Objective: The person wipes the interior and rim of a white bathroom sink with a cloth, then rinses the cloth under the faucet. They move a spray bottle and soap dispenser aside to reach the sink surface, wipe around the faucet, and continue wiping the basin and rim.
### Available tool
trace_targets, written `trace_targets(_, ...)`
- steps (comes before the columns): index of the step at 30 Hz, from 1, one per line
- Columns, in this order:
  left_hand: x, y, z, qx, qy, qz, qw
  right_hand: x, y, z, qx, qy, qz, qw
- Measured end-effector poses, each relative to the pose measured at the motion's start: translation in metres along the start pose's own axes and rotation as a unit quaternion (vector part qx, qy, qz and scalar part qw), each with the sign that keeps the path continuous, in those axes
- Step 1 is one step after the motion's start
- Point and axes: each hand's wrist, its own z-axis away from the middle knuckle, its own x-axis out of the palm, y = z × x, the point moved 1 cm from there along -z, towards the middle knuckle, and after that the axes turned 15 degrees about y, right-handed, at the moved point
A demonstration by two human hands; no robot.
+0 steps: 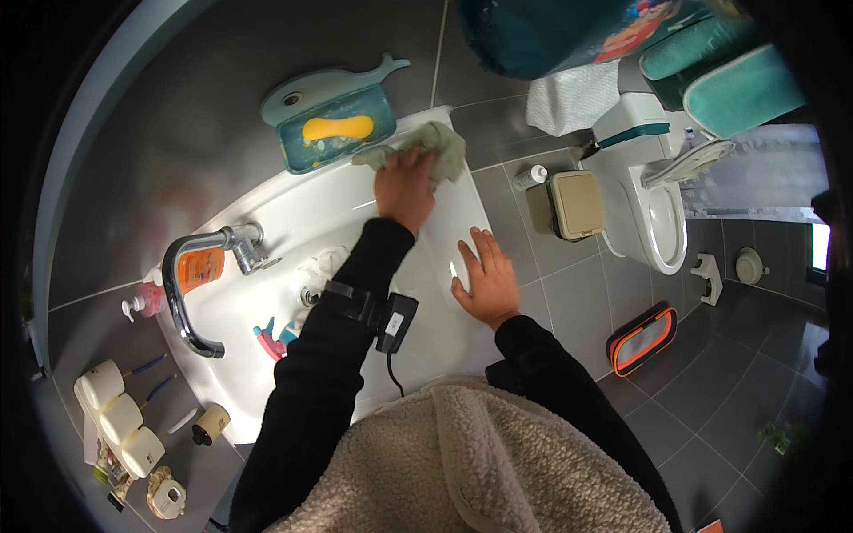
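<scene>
My left hand (405, 194) is closed on a crumpled grey-green cloth (444, 147), pressing it against the far right corner of a white washbasin (444, 222). Part of the cloth spreads out past the fingers on both sides. My right hand (490, 282) lies with its fingers apart by the basin's right rim and holds nothing. Under my left forearm, the red and blue trigger head of a spray bottle (269, 339) shows inside the basin, its lower part hidden by the sleeve. Beside it a drain fitting (309, 295) is partly covered by the same arm.
A chrome faucet (191, 293) arches over the basin's left side, near an orange bottle (201, 268) and a pink pump bottle (147, 300). A whale-shaped holder (333, 115) carries a yellow item. To the right stand a beige bin (576, 204) and a toilet (653, 222).
</scene>
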Motion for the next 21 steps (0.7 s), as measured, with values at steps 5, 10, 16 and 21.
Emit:
trace_targets(5, 0.009, -0.008, -0.013, 0.021, -0.051, -0.013, 0.998, 0.002, 0.001, 0.001, 0.011, -0.002, -0.016, 1.000)
trace_targets(10, -0.021, 0.012, 0.013, 0.112, -0.213, 0.130, 0.962, 0.004, 0.001, 0.003, 0.005, 0.014, -0.009, 1.000)
trace_targets(16, -0.015, -0.001, -0.001, 0.064, -0.123, 0.073, 0.988, 0.003, 0.002, 0.003, 0.001, 0.028, -0.002, 1.000)
trace_targets(21, 0.023, 0.005, -0.015, 0.044, -0.055, -0.039, 0.997, 0.003, 0.001, 0.002, 0.007, 0.027, -0.014, 1.000)
